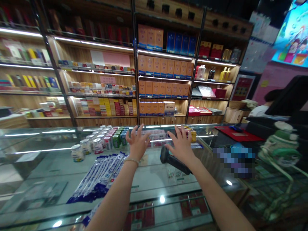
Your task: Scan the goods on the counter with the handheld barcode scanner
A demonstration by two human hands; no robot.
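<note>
Above the glass counter (149, 175), my left hand (137, 143) is raised with its fingers spread and nothing in it. To its right, my right hand (182, 144) is also open and holds nothing, fingers apart. A black handheld scanner (174, 161) lies below my right hand, partly hidden by it. Blue and white long packets (101, 176) lie fanned out left of my left forearm. Beyond them stand white-lidded jars (77, 153) and small green containers (116, 140). A pale strip with a barcode (161, 136) shows between my hands. Small yellow and red boxes (193, 135) are stacked behind my right hand.
Shelves behind the counter hold orange boxes (159, 89), blue boxes (178, 43) and small packs (106, 107). At the right are a red mat (238, 134), a green bottle (280, 147) and a black monitor (292, 96). A person (262, 107) is partly visible behind the monitor.
</note>
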